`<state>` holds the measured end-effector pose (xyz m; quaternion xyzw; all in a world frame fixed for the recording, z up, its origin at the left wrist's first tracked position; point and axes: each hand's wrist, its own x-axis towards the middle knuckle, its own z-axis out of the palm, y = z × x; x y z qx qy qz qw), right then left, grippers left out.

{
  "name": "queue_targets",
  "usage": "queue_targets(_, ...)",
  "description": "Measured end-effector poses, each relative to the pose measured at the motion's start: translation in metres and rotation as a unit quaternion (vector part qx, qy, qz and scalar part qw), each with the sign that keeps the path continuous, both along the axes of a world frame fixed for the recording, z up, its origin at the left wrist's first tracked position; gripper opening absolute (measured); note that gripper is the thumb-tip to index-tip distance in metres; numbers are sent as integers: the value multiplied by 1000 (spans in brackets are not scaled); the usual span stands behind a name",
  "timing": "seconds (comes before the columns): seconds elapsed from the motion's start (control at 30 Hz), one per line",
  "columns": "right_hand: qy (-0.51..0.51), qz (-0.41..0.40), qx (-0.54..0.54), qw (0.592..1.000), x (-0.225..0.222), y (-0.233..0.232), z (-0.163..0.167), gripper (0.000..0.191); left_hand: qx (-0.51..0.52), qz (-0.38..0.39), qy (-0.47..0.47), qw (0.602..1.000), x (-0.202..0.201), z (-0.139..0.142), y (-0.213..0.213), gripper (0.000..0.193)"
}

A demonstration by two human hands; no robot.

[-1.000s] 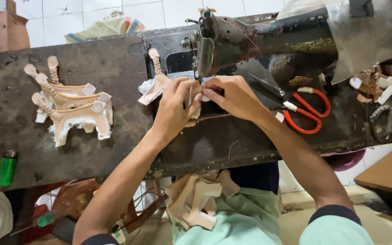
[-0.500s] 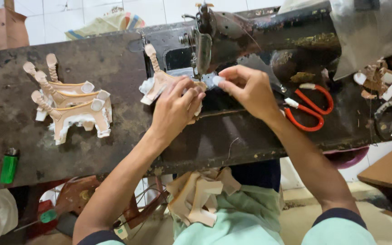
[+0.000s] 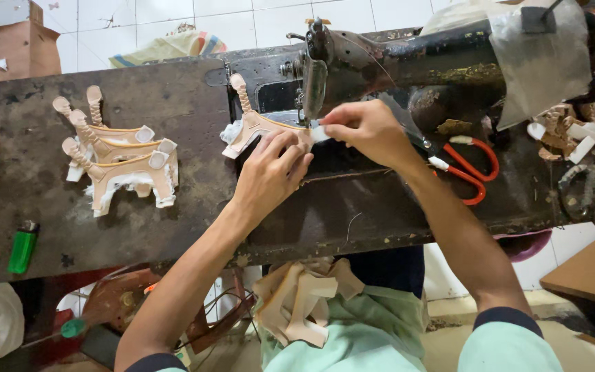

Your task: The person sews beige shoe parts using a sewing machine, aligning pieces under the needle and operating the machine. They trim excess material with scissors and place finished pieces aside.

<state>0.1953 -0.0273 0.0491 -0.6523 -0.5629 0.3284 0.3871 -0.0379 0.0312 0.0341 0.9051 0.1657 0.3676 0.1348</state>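
Centrally, the tan leather piece point(image 3: 259, 127) lies under the sewing machine point(image 3: 394, 62) toward the tabletop's point(image 3: 173, 227) far edge. The left hand point(image 3: 270, 172) presses flat on it; the right hand point(image 3: 366, 127) pinches its white end. Finished pieces point(image 3: 118, 155) are stacked toward the left end, a green lighter point(image 3: 23, 246) near the front-left corner, red-handled scissors point(image 3: 470, 169) at right.

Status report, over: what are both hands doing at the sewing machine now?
Left hand flat on tan leather piece. Right hand pinching its end beside the needle. Red-handled scissors lie right of the hands, clear.
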Motion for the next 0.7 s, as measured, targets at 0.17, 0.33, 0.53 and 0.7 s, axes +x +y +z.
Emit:
queue_targets(0.17, -31, -37, -21, 999, -3, 17, -18, 29, 35, -5, 1, 999, 1, -6, 2, 17)
queue_targets(0.33, 14, -68, -7, 998, -5, 19, -27, 31, 134, 3, 28, 991, 3, -10, 2, 18)
queue_targets(0.53, 43, -73, -13, 996, -4, 18, -28, 30, 43, -23, -8, 999, 4, -11, 2, 12)
queue_targets(0.7, 76, -64, -17, 995, -5, 16, -30, 26, 49, -18, -1, 999, 2, -10, 2, 12)
